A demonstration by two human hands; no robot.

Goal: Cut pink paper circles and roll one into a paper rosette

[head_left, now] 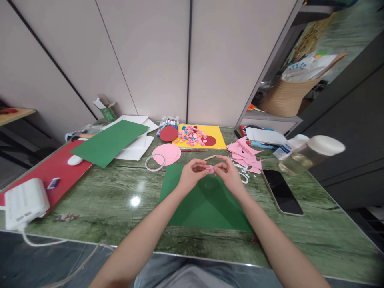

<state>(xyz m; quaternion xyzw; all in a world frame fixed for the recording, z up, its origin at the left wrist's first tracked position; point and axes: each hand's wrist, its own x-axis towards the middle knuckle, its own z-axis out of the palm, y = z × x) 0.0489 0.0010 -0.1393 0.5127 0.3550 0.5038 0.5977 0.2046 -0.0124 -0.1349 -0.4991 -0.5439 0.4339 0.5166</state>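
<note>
My left hand (193,173) and my right hand (229,173) meet above a green sheet (207,208). Between their fingertips is a small pink piece (211,169), pinched from both sides; its exact kind is too small to make out. A thin tan stick (210,157) shows just behind the fingers, and I cannot tell whether it touches them. Beyond the hands, a yellow sheet (220,134) bears a heap of small pink, blue and yellow pieces (192,135). Pink circles (166,154) and a pale ring (155,169) lie to the left.
Pink paper scraps (244,154) lie right of the hands, near a phone (282,192) and a lidded clear container (310,156). At left are another green sheet (111,142), a red sheet (69,178) and a white charger (27,203) with a cable. Cabinet panels (144,60) stand behind.
</note>
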